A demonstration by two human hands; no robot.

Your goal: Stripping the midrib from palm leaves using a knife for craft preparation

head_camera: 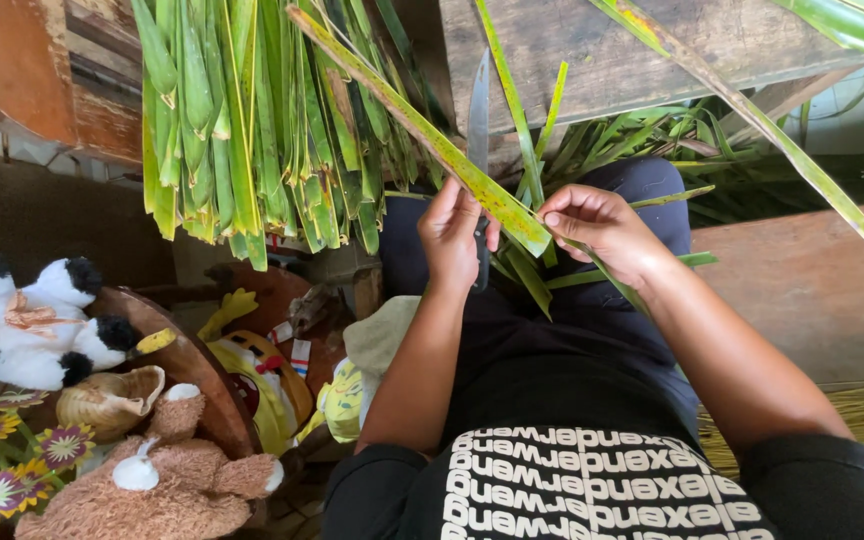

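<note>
Left hand (450,232): fingers curled round a knife (478,150), its blade pointing up and away, and also touching the long leaf where it crosses.
Right hand (600,228): thumb and fingers pressed together, pinching the long leaf just right of the knife.
Long leaf (422,130): a green palm-like strip, yellowed and brown-spotted, running from far left down to the hands over the person's lap; the blade seems to lie against it, though the contact is hard to make out.
Leaf bundle (252,120): many cut green strips hanging together at far left, well apart from the hands.
Loose leaves (652,140): piled beyond the knees, under a weathered wooden tabletop (652,50).
Bench (812,290): reddish wood at right, beside the right arm.
Toys: a brown plush rabbit (162,480) near left, a black-and-white plush (22,320) above it.
</note>
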